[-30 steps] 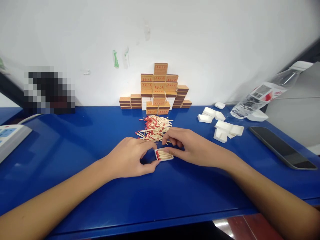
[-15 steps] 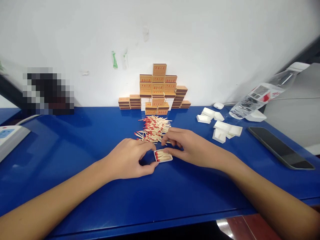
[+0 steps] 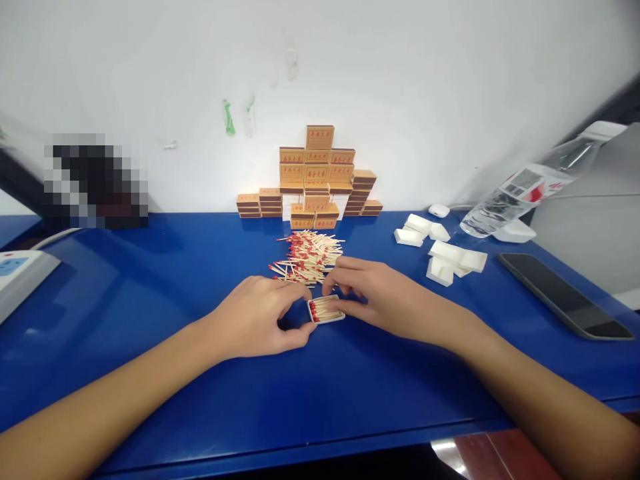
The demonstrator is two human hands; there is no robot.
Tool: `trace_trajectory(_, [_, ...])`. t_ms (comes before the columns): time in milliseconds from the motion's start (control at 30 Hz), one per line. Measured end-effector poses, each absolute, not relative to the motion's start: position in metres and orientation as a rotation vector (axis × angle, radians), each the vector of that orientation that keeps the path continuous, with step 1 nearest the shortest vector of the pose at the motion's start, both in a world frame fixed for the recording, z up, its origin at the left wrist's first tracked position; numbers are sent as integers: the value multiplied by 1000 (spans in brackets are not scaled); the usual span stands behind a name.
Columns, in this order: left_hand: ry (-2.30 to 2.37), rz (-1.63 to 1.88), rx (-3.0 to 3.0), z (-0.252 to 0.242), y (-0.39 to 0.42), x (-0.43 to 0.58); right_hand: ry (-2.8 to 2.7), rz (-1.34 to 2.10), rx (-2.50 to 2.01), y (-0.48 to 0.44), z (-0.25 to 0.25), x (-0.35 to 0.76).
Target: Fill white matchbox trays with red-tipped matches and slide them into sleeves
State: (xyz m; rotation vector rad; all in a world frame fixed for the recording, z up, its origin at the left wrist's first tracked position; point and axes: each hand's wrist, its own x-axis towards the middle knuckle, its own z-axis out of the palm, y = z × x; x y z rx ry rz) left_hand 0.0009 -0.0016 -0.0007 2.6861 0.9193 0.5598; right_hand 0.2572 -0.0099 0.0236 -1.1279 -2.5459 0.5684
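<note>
A small white matchbox tray (image 3: 326,311) holding red-tipped matches lies on the blue table (image 3: 150,280), between my hands. My left hand (image 3: 255,317) curls at the tray's left end, thumb and forefinger closed on it. My right hand (image 3: 380,293) rests on the tray's right side, its thumb along the near edge and its fingers bent over the matches inside. Just behind the hands lies a loose heap of matches (image 3: 307,257).
Stacked orange matchboxes (image 3: 313,180) stand against the white wall. Several white trays (image 3: 443,253) lie to the right, then a lying water bottle (image 3: 520,193) and a dark phone (image 3: 565,293). A white device (image 3: 20,273) sits at the left edge.
My right hand's fingers have shifted down from the heap's edge onto the tray. The left hand and the tray have hardly moved.
</note>
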Motion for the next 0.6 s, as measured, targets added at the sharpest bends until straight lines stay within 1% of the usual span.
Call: trace_trajectory(600, [927,574,2696,-2,-2,1,-2628,506,-1093,-16,29,254])
